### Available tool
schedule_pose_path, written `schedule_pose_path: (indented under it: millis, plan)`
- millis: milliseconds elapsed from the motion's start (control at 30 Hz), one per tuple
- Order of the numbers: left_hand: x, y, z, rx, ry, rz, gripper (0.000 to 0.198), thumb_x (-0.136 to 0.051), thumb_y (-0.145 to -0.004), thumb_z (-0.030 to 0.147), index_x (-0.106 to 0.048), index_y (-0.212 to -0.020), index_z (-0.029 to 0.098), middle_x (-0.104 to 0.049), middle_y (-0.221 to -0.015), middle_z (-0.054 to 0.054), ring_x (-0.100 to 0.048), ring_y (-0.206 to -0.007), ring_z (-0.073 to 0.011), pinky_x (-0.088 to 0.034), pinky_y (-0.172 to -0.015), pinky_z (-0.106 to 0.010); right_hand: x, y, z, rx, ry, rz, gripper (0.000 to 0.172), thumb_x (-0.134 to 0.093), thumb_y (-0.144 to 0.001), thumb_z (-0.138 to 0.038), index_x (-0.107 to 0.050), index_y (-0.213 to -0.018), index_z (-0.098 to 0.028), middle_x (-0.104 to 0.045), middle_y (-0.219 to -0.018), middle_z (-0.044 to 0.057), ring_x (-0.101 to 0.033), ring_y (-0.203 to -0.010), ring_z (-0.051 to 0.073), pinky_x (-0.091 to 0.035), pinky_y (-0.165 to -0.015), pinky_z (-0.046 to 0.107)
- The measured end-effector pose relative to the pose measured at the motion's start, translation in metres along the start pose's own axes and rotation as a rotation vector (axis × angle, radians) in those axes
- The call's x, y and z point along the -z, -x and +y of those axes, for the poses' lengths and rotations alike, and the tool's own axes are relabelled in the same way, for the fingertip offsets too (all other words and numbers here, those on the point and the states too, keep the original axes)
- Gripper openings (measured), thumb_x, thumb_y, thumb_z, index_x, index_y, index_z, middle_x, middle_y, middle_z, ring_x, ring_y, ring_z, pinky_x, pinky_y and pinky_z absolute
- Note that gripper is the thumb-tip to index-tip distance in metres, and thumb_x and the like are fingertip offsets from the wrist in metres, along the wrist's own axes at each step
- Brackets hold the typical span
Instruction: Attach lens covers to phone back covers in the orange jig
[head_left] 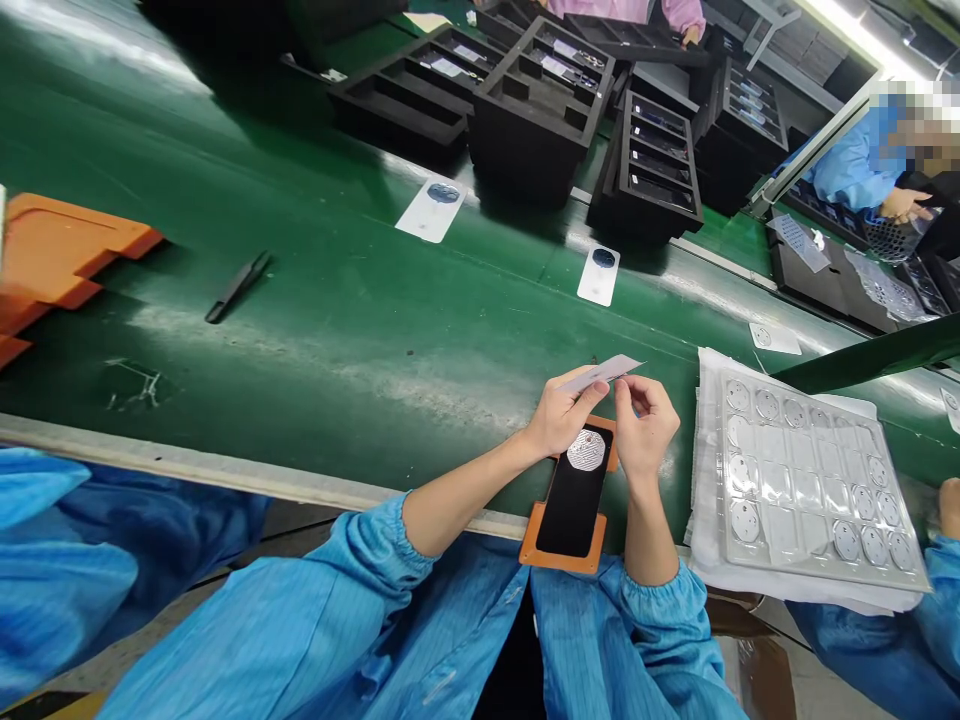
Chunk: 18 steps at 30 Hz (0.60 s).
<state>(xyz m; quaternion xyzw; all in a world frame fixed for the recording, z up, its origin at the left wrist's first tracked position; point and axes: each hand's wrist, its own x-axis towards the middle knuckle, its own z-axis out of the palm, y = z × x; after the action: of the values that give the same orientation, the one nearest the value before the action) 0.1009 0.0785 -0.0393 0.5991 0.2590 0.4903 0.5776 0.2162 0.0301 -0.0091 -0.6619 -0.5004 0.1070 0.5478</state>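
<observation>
My left hand (564,412) grips a thin white card (600,374), tilted above the bench, between thumb and fingers. At the card's right end, my right hand (646,420) is closed in a pinch on its edge; whether a thin film is also between those fingertips, I cannot tell. Beneath both hands lies an orange fixture (562,552) at the bench's near edge. A black phone-shaped panel (568,505) rests in it, with a round silver patterned disc (586,450) on its upper part, partly beside my left wrist.
Right of me, a clear plastic tray (817,560) holds several round discs. Black tweezers (238,287) and orange fixtures (67,250) lie left. White cards with dark discs (598,284) lie ahead, before black foam trays (532,150). Co-workers sit around; a green bar (877,352) crosses at right.
</observation>
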Motion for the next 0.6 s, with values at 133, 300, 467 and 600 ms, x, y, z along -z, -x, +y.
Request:
schedule_pose_path:
  millis: [133,300,467,600]
  plan:
    - [0.000,0.000,0.002,-0.143,-0.107,-0.016,0.042,-0.051,-0.101,0.047,-0.071,-0.128,0.020,-0.070,-0.128,-0.011,-0.065,-0.120,-0.0263,-0.050,-0.106,-0.039,-0.002,0.001,0.003,-0.012,-0.026,0.013,0.017,-0.060,-0.091,-0.034,-0.068,-0.087,-0.019,-0.069,-0.089,0.005,-0.066,-0.081,0.017,-0.058,-0.075,0.031]
    - [0.001,0.004,-0.003,-0.278,-0.219,-0.058,0.043,-0.056,-0.098,0.039,-0.064,-0.136,0.020,-0.062,-0.140,-0.013,-0.059,-0.130,-0.0271,-0.047,-0.111,-0.042,-0.003,0.002,0.003,-0.044,0.020,0.016,0.017,-0.060,-0.088,-0.035,-0.067,-0.089,-0.019,-0.069,-0.087,0.003,-0.064,-0.079,0.016,-0.055,-0.071,0.029]
    - [-0.003,0.003,-0.007,-0.120,-0.127,-0.070,0.038,-0.058,-0.097,0.040,-0.070,-0.127,0.020,-0.069,-0.131,-0.010,-0.063,-0.125,-0.0279,-0.048,-0.111,-0.042,-0.003,-0.005,0.007,-0.014,0.148,0.047,0.017,-0.056,-0.085,-0.034,-0.063,-0.076,-0.020,-0.067,-0.077,0.001,-0.060,-0.072,0.016,-0.050,-0.070,0.029]
    - [0.000,-0.010,-0.010,0.332,0.239,0.148,0.041,-0.063,-0.093,0.050,-0.074,-0.105,0.013,-0.078,-0.102,-0.012,-0.075,-0.097,-0.0275,-0.061,-0.090,-0.041,0.022,-0.016,0.030,-0.236,0.274,0.063,0.011,-0.058,-0.073,-0.029,-0.063,-0.068,-0.021,-0.068,-0.072,0.002,-0.062,-0.069,0.018,-0.051,-0.071,0.031]
